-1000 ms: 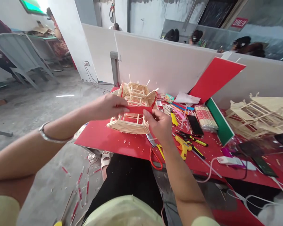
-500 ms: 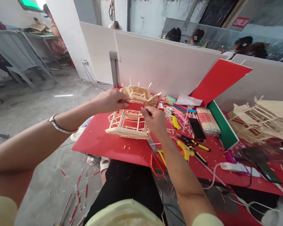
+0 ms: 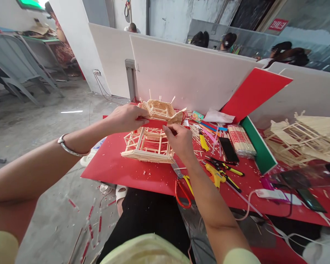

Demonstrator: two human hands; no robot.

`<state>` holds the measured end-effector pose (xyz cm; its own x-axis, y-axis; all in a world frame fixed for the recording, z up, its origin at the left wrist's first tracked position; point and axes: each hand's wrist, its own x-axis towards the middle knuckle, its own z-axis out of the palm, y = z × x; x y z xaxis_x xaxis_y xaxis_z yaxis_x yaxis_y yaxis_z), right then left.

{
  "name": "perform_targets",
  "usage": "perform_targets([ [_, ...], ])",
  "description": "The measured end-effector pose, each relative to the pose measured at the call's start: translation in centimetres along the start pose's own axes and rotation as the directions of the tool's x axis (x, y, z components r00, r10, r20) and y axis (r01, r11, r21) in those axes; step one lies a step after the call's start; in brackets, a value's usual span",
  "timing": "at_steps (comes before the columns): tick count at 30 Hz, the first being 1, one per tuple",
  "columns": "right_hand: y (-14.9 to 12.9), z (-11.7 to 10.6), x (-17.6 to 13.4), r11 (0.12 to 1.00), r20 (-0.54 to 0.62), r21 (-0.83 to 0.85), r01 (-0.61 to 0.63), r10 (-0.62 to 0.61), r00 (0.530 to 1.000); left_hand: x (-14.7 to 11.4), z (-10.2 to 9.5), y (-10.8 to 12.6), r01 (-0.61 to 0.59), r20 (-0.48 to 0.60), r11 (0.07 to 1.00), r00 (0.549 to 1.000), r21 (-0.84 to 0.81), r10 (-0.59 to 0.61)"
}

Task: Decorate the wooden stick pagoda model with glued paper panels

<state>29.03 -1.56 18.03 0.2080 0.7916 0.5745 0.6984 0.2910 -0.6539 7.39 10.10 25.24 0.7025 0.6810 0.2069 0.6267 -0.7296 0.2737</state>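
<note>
A narrow red strip (image 3: 156,125), paper or card by its look, stretches between my two hands above a model built of pale wooden sticks. My left hand (image 3: 128,116) pinches it at the left, thumb and fingers together. At the right, my right hand (image 3: 180,141) has its thumb and fingertips closed on it. Below and in front is the model's open stick frame (image 3: 145,156), resting on the red tabletop (image 3: 121,172). Behind the strip stands a stick-built upper part (image 3: 161,107) with upright sticks. My hands and the strip hide where the two parts meet.
Right of the model lie red-handled scissors (image 3: 183,198), a yellow glue gun (image 3: 216,176), pliers (image 3: 231,168), a yellow cutter (image 3: 204,141), a phone (image 3: 228,149) and bundled sticks (image 3: 240,141). Another stick model (image 3: 299,139) stands far right. White panels (image 3: 192,73) close off the back.
The view has shifted slightly. Both hands keep their grip on the red strip, and the model stays in place; a bit of red now shows left of my left hand.
</note>
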Motion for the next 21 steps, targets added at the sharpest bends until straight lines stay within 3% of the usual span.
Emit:
perform_targets([
  [16, 0.10, 0.21, 0.14, 0.999, -0.012, 0.017, -0.041, 0.041, 0.999, 0.35, -0.06, -0.27, -0.021, 0.019, 1.000, 1.000, 0.003, 0.021],
  [21, 0.11, 0.23, 0.13, 0.998, -0.014, 0.032, -0.050, 0.051, 0.999, 0.43, -0.36, 0.18, 0.023, 0.045, 1.000, 0.999, 0.010, -0.023],
])
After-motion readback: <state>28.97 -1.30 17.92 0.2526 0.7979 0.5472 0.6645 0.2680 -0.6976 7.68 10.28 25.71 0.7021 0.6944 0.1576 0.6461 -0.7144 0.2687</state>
